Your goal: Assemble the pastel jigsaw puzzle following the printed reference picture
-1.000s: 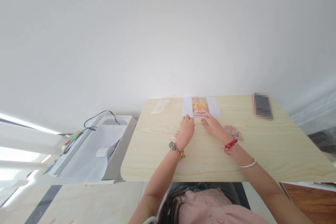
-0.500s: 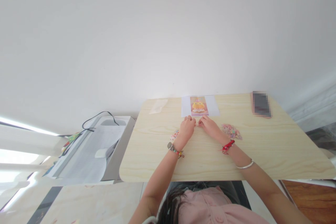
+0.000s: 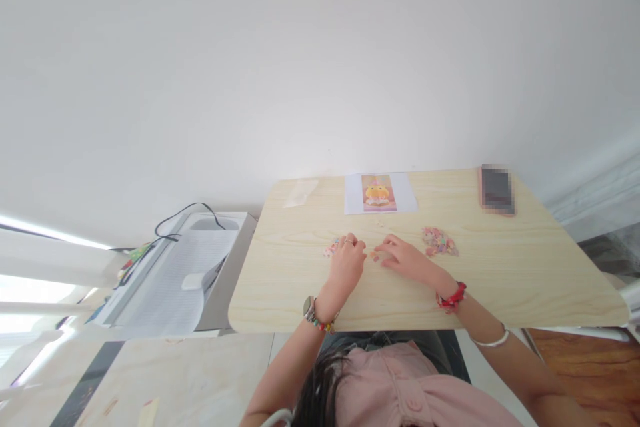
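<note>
My left hand [image 3: 347, 261], with a watch and a beaded band at the wrist, rests on the pale wooden table [image 3: 525, 280] with its fingers curled. A small heap of coloured pieces [image 3: 331, 249] lies just beside it. My right hand [image 3: 403, 259], with a red cord at the wrist, points its fingertips at the left hand and pinches a tiny pale piece [image 3: 373, 255] between the two hands. Whether the left fingers also grip it is too small to tell. A picture card [image 3: 379, 192] on white paper lies beyond the hands.
A second heap of coloured pieces [image 3: 439, 241] lies right of my right hand. There is a phone [image 3: 495, 189] at the far right corner and a clear wrapper [image 3: 300, 193] at the far left. A white device with cables [image 3: 200, 260] stands left of the table.
Both hands have drawn back from just under the picture card toward my body, keeping their fingertips close together. The view has tilted a little.
</note>
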The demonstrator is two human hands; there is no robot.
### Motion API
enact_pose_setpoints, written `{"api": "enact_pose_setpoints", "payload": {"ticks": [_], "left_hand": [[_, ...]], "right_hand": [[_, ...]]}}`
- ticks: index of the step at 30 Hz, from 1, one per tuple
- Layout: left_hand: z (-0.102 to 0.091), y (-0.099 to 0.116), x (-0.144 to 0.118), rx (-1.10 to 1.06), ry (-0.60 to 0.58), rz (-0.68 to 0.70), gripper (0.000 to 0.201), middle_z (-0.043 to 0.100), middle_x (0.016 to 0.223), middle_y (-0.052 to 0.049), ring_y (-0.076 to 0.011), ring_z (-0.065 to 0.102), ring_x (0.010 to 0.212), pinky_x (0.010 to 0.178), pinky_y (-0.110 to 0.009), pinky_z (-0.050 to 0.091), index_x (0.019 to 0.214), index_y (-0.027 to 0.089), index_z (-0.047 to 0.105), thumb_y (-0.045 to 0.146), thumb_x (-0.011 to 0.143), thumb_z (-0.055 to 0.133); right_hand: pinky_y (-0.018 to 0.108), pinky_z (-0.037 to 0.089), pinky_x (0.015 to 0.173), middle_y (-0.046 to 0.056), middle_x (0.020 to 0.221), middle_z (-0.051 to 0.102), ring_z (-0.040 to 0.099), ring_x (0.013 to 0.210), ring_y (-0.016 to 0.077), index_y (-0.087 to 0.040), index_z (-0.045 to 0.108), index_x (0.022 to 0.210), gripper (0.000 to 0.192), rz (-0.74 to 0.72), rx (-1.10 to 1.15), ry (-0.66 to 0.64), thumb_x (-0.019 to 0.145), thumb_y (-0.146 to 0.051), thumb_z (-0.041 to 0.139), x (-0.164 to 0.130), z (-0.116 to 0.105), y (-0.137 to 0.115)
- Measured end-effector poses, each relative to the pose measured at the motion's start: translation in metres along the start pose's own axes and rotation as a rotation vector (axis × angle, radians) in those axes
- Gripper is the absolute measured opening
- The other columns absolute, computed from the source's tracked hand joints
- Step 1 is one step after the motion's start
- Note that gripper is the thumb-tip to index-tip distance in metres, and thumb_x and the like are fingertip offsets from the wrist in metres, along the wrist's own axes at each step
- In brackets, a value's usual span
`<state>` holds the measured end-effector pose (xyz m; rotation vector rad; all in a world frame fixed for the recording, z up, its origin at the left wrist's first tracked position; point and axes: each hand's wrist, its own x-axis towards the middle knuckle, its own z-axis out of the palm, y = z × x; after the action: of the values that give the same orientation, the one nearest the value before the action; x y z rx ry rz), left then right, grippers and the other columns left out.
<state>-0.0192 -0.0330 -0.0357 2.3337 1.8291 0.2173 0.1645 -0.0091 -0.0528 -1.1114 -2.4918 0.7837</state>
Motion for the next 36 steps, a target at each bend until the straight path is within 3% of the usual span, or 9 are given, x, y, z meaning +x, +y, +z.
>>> {"api": "enact_pose_setpoints", "payload": {"ticks": [6, 10, 13, 17, 27, 31, 36], "left_hand": [[0.010, 0.000, 0.003, -0.017, -0.017, 0.122, 0.016, 0.048, 0.097, -0.005, -0.0174, 0.044, 0.091, 0.081, -0.031, 0.039, 0.090, 0.021, 0.060, 0.014, 0.081, 0.048], [0.014, 0.003, 0.015, 0.023, -0.024, 0.094, 0.015, 0.049, 0.095, -0.006, -0.0183, 0.044, 0.090, 0.077, -0.030, 0.040, 0.082, 0.017, 0.060, 0.014, 0.082, 0.046], [0.016, 0.007, 0.016, 0.034, -0.013, 0.064, 0.016, 0.049, 0.094, -0.007, -0.0188, 0.044, 0.090, 0.076, -0.031, 0.040, 0.083, 0.016, 0.059, 0.012, 0.082, 0.044], [0.018, 0.008, 0.012, -0.002, 0.007, 0.096, 0.017, 0.048, 0.096, -0.006, -0.0184, 0.044, 0.090, 0.077, -0.030, 0.040, 0.089, 0.018, 0.059, 0.014, 0.082, 0.044], [0.019, 0.010, 0.015, 0.052, -0.002, 0.071, 0.015, 0.048, 0.093, -0.007, -0.0184, 0.044, 0.089, 0.076, -0.030, 0.040, 0.080, 0.014, 0.057, 0.009, 0.081, 0.043], [0.013, 0.013, 0.017, 0.073, 0.000, 0.126, 0.016, 0.047, 0.092, -0.008, -0.0185, 0.044, 0.088, 0.076, -0.032, 0.041, 0.082, 0.013, 0.056, 0.006, 0.081, 0.041], [0.007, 0.028, 0.033, 0.043, 0.047, 0.209, 0.015, 0.046, 0.093, -0.008, -0.0196, 0.043, 0.090, 0.075, -0.033, 0.042, 0.084, 0.014, 0.054, 0.009, 0.083, 0.040]], "right_hand": [[0.028, 0.044, 0.069, 0.005, 0.093, 0.052, 0.055, 0.080, 0.0161, -0.020, 0.058, 0.088, 0.012, 0.098, -0.121, 0.087, 0.083, -0.022, 0.048, 0.010, 0.009, -0.003], [0.028, 0.044, 0.070, 0.005, 0.094, 0.052, 0.055, 0.081, 0.0160, -0.019, 0.057, 0.089, 0.012, 0.127, -0.132, 0.144, 0.082, -0.020, 0.048, 0.010, 0.006, 0.004], [0.029, 0.044, 0.071, 0.004, 0.094, 0.053, 0.055, 0.081, 0.0162, -0.020, 0.057, 0.089, 0.011, 0.105, -0.092, 0.131, 0.080, -0.026, 0.053, 0.005, 0.008, 0.007], [0.029, 0.044, 0.070, 0.004, 0.088, 0.052, 0.055, 0.078, 0.0153, -0.019, 0.056, 0.083, 0.011, 0.115, -0.080, 0.146, 0.084, -0.026, 0.047, 0.003, 0.013, 0.007], [0.027, 0.044, 0.067, 0.004, 0.091, 0.053, 0.056, 0.081, 0.0159, -0.019, 0.054, 0.084, 0.006, 0.113, -0.155, 0.070, 0.082, -0.021, 0.050, 0.010, 0.012, 0.004], [0.025, 0.043, 0.061, 0.005, 0.093, 0.052, 0.057, 0.078, 0.0154, -0.018, 0.054, 0.087, 0.009, 0.123, -0.225, 0.070, 0.084, -0.022, 0.046, 0.008, 0.005, 0.002], [0.028, 0.043, 0.064, 0.005, 0.093, 0.052, 0.056, 0.076, 0.0157, -0.019, 0.054, 0.089, 0.013, 0.091, -0.277, 0.141, 0.086, -0.024, 0.043, -0.004, -0.019, 0.012]]}}
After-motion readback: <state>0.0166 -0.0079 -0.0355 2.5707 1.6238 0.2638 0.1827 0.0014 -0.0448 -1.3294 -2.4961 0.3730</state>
